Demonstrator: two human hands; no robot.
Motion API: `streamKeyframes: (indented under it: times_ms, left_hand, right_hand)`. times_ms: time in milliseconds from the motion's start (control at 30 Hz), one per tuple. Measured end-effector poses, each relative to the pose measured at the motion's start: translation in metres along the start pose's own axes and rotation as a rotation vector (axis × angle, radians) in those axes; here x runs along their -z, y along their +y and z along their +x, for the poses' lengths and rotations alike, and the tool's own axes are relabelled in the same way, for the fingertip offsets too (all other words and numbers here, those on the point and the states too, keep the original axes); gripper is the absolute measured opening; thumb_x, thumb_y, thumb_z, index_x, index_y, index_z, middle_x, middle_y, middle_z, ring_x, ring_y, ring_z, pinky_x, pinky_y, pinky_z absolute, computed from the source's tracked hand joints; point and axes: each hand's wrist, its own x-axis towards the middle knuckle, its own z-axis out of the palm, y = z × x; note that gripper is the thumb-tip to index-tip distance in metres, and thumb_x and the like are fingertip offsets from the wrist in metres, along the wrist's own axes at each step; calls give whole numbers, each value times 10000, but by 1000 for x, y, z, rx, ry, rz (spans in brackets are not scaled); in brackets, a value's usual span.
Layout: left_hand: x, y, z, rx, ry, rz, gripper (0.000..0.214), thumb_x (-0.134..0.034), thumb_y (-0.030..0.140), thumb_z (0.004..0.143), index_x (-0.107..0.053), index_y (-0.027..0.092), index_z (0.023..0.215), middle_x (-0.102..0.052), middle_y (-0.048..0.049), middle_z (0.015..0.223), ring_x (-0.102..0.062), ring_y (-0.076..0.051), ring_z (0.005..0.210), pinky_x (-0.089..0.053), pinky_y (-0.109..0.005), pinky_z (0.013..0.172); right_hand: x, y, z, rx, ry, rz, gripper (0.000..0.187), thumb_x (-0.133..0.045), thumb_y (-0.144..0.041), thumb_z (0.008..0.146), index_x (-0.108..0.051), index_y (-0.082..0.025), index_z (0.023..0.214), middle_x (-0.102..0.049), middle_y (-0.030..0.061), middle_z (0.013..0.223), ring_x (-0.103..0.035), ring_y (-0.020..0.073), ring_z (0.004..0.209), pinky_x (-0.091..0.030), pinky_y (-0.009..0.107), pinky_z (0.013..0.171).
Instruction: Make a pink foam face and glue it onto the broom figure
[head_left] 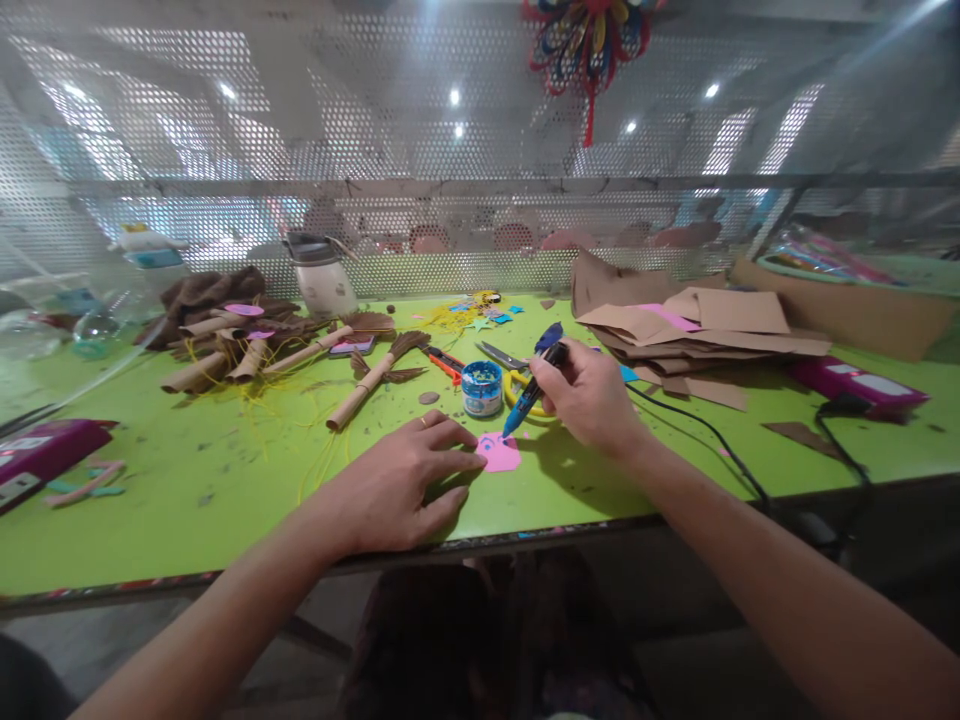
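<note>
Far left: one purple power strip [49,455], lying flat on the green table [247,500]. Next, a heap of brown paper rolls [196,372], with yellow strands around them. Behind, one pale jug [322,280] with a dark lid, standing upright, contents hidden. My left hand [412,480]: palm down, fingers loosely spread, gripping nothing, fingertips at the left edge of one pink paper piece [501,460] bearing blue marks. Beyond the paper, one small round tub [481,400], upright, blue at the top with pale flecks; whether lid or contents, I cannot tell. One blue marker [523,404], over the pink paper's upper right part: tip down and to the left, at the paper, long axis slanting up to the right. My right hand [592,395]: closed around the marker's dark upper end. Behind it, yellow-handled scissors [499,355]. Further right, a stack of brown paper [705,340]. Far right, one brown cardboard box [832,310] and one pale green tray [930,268], the tray holding coloured, shiny packets [832,255].
</note>
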Motion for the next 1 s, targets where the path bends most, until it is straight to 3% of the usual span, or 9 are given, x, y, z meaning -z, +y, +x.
streamKeyframes:
  times_ms: [200,400,533,733,867,1000]
  left_hand:
    - [0,1,-1,-8,18,-11,310,-519,217,860,-675,214,1128,-625,-93,1165,-560,-252,1065,-440,-417,970]
    - [-1,0,-2,-21,24,-9,288,-515,196,852,-677,211,1090,-623,-86,1147,-551,-246,1044,-435,-397,953]
    - [-2,0,-4,-42,28,-12,313,-509,191,851,-670,203,1119,-619,-87,1146,-540,-245,1053,-416,-403,972]
    - [-3,1,-5,-35,48,20,305,-519,190,832,-679,200,1091,-633,-87,1108,-544,-245,1025,-421,-397,954]
    - [-2,2,-5,-25,35,27,312,-522,189,820,-679,199,1089,-634,-77,1096,-542,-245,1001,-433,-392,926]
    - [-1,3,-5,-13,12,18,324,-503,200,839,-672,192,1116,-622,-83,1111,-533,-249,1009,-435,-400,921]
  right_hand:
    - [-1,0,-1,-8,7,131,281,-568,-425,853,-499,-201,698,-531,-42,510,-467,92,442,-365,221,448]
    - [0,-8,7,-48,120,382,279,-589,-451,830,-501,-208,725,-540,-49,484,-446,85,376,-350,210,370]
    - [-4,-14,29,14,159,290,281,-596,-441,828,-491,-206,716,-537,-50,485,-454,83,385,-378,213,404]
    - [-32,0,60,37,0,44,284,-568,-435,828,-503,-197,686,-548,-38,497,-511,109,446,-389,223,471]
    - [-47,13,63,-10,-135,-30,261,-557,-382,809,-512,-192,635,-547,-28,480,-500,118,446,-369,234,473]
    - [-47,14,59,16,-141,-72,280,-561,-388,807,-496,-195,614,-558,-19,507,-487,119,469,-358,243,490]
